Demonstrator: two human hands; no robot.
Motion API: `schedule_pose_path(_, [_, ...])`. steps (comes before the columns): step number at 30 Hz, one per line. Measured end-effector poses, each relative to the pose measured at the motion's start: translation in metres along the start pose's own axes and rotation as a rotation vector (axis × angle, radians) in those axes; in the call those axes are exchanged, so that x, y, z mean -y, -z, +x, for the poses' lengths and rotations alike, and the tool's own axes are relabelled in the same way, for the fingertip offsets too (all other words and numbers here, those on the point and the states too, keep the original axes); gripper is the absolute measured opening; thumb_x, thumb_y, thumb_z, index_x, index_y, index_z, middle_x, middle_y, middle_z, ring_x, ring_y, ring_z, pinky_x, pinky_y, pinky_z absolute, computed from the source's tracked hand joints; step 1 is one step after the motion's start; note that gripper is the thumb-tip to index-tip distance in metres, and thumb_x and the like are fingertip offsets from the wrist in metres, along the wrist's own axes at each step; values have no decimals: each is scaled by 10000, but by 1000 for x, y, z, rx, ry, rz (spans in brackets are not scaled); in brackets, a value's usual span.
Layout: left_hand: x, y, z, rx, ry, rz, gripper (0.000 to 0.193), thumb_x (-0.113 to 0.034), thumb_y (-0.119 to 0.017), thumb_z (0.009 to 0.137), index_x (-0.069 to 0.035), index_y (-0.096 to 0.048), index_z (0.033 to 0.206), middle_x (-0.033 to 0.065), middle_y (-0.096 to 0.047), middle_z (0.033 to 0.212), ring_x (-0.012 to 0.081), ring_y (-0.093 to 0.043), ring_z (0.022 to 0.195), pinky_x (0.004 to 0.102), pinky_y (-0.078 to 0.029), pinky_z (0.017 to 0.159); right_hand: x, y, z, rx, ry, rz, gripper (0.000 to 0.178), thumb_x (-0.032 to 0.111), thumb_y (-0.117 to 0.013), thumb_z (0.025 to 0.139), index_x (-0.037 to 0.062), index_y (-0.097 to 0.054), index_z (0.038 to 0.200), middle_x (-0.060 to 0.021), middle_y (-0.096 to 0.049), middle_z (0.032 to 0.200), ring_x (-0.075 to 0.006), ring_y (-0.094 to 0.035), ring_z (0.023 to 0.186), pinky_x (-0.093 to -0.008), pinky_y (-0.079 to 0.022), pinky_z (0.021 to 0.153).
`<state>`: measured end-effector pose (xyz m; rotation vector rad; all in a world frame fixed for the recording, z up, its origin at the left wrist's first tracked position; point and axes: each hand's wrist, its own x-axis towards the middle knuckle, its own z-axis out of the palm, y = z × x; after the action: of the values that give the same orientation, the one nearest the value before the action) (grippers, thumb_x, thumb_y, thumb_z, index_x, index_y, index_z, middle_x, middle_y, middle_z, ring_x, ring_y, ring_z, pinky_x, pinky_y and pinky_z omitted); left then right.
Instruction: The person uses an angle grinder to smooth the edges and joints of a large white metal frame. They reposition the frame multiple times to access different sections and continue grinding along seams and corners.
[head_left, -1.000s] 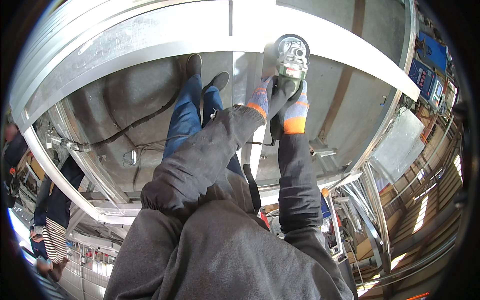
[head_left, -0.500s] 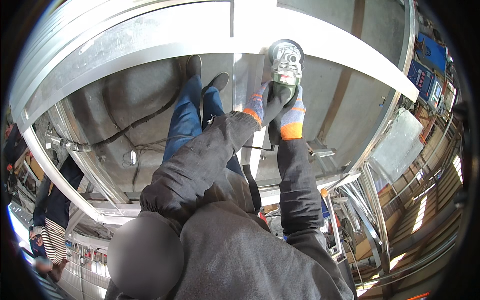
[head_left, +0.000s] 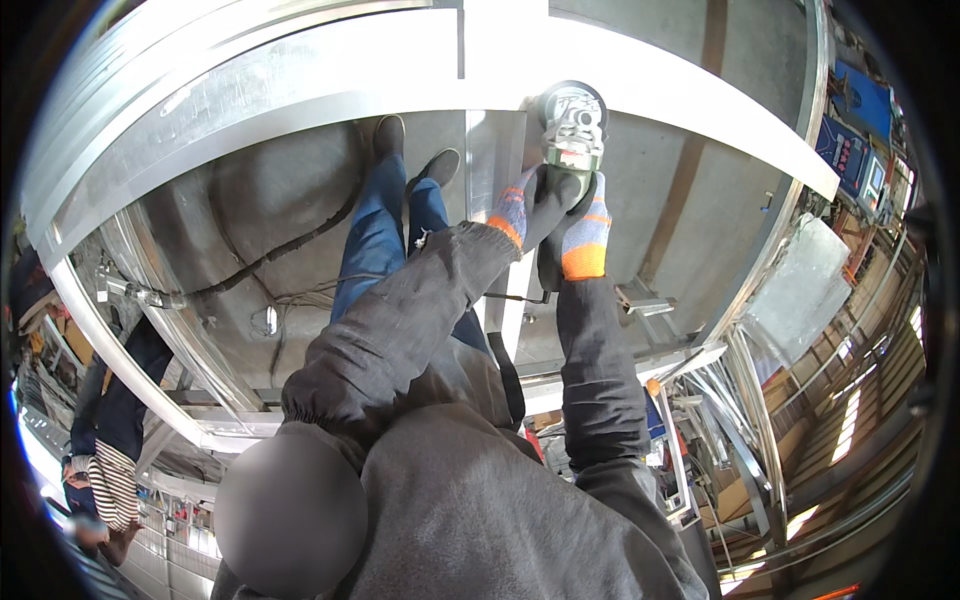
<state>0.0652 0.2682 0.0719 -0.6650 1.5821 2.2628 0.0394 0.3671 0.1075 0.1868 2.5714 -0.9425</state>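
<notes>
Both of my gloved hands hold an angle grinder point(head_left: 574, 145) with a grey head, a green body and a dark round disc. My left hand point(head_left: 522, 208) closes round the left side of its body. On the right side my right hand point(head_left: 588, 225) is wrapped round the body too. The gloves are grey and lilac with orange cuffs. The disc lies at the near edge of a bright, wide metal beam point(head_left: 660, 75), close to where a crosspiece meets it. I cannot tell whether disc and metal touch.
Metal frame members point(head_left: 140, 330) surround me on the left. A dark cable point(head_left: 270, 250) crosses the concrete floor near my shoes point(head_left: 390, 135). Another person point(head_left: 115, 420) stands far left. At right are a blue machine point(head_left: 848, 160), a clear sheet point(head_left: 800, 285) and metal lengths point(head_left: 725, 440).
The view has shifted slightly. My hands keep the same hold on the grinder, and its disc stays at nearly the same spot on the beam's edge.
</notes>
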Motion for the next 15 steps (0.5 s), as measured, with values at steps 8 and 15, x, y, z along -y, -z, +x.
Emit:
schedule_pose_path(8, [-36, 13, -30, 144, 140, 189, 402, -341, -671, 923, -4, -616, 1135, 117, -687, 1030, 143, -619, 943, 313, -504, 844, 11, 1, -43, -70, -125, 179, 474, 246, -697, 866, 24, -484, 1228, -157, -674, 1027, -256, -658, 915, -366, -528, 817])
schedule_pose_path(15, [-66, 47, -72, 38, 319, 377, 525, -445, -633, 910, 46, -603, 1093, 249, -688, 993, 374, -677, 933, 405, -527, 819, 41, -17, -75, 179, -172, 546, 527, 141, -734, 836, 15, -492, 1287, -142, -657, 1126, -203, -626, 1000, -337, -522, 848])
